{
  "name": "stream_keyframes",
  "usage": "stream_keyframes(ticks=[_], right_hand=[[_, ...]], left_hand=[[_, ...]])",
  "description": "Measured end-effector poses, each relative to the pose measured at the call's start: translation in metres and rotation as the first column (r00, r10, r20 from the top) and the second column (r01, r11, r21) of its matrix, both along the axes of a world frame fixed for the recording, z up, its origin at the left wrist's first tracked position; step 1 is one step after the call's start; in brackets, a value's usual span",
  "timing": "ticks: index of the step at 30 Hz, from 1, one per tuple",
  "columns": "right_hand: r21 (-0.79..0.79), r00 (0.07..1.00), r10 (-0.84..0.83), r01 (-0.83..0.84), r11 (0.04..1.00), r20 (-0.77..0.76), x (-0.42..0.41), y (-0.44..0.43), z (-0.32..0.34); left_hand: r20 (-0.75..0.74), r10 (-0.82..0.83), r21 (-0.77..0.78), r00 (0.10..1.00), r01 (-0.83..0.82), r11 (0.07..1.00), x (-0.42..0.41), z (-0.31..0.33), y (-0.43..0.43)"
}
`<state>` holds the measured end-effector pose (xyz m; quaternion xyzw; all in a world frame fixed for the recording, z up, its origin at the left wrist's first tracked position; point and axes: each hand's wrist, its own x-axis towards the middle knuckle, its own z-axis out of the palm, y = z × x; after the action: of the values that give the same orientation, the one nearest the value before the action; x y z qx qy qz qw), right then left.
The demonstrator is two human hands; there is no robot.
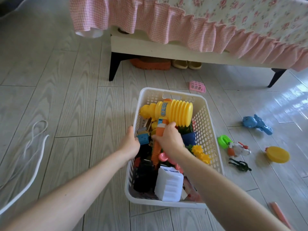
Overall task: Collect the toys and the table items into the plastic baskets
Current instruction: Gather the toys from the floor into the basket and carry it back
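- Right hand (pixel 168 139) grips hammer (pixel 173 112) handle; axis runs away, head beyond hands, over basket (pixel 205 130).
- Left hand (pixel 130 144) holds basket's rim.
- Blue toy (pixel 256 124) lies to the right; right hand nearer.

Plank floor (pixel 66 97): basket (pixel 206 130), blue toy (pixel 256 124), yellow disc (pixel 278 155), white cord (pixel 40 155).

Pale grey wood-grain planks cover the floor (pixel 66 97), with bright daylight glare (pixel 291 99) on the right. A cream bed frame (pixel 166 49) on dark angled legs (pixel 115 65) stands behind, draped with a pink gingham ruffle (pixel 150 22) under a floral cover (pixel 250 12). Slippers (pixel 186 64) sit beneath it.
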<state>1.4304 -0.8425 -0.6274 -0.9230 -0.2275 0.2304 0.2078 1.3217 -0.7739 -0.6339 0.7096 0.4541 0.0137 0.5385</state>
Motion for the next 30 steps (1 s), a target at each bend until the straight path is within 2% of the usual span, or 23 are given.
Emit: stream_keyframes(ticks=[6,14,15,16,18,19,21,22,24,27,30], right_hand=[[0.229,0.996,-0.061,0.075,0.970,-0.064,0.005,-0.013,-0.005],[0.058,0.997,0.039,-0.035,0.998,-0.060,0.006,-0.008,-0.008],[0.011,0.997,0.068,-0.069,0.998,0.020,0.004,-0.009,-0.007],[-0.051,0.976,0.137,-0.130,0.990,0.170,0.001,-0.010,-0.006],[-0.085,0.850,0.294,-0.286,0.954,0.436,-0.008,-0.009,-0.003],[-0.081,0.797,0.385,-0.395,0.915,0.465,-0.013,-0.007,-0.003],[-0.160,0.727,0.595,-0.579,0.799,0.343,-0.025,-0.002,-0.007],[-0.241,0.697,0.669,-0.624,0.743,0.258,-0.029,0.000,-0.010],[-0.369,0.649,0.737,-0.649,0.666,0.188,-0.033,0.001,-0.012],[-0.435,0.624,0.767,-0.654,0.619,0.153,-0.031,0.002,-0.011],[-0.416,0.649,0.745,-0.640,0.645,0.156,-0.034,0.003,-0.004]], left_hand=[[0.035,-0.003,-0.066,0.999,0.005,0.998,0.000,0.007,0.001],[0.027,0.006,-0.099,1.000,-0.003,0.995,-0.002,0.006,0.002],[0.026,0.005,-0.089,1.000,-0.003,0.996,-0.002,0.005,0.003],[0.025,0.007,-0.077,1.000,-0.005,0.997,-0.002,0.003,0.003],[0.022,0.015,-0.045,1.000,-0.014,0.999,0.000,-0.001,0.005],[0.018,0.015,-0.033,1.000,-0.014,0.999,0.000,-0.002,0.005],[0.012,0.007,-0.012,1.000,-0.007,1.000,0.000,-0.002,0.004],[0.009,-0.003,-0.008,1.000,0.003,1.000,0.001,-0.001,0.003],[0.000,-0.018,-0.017,1.000,0.018,1.000,0.000,0.004,0.001],[-0.002,-0.016,-0.012,1.000,0.016,1.000,0.000,0.008,0.001],[0.000,-0.005,-0.014,1.000,0.005,1.000,0.001,0.002,0.002]])
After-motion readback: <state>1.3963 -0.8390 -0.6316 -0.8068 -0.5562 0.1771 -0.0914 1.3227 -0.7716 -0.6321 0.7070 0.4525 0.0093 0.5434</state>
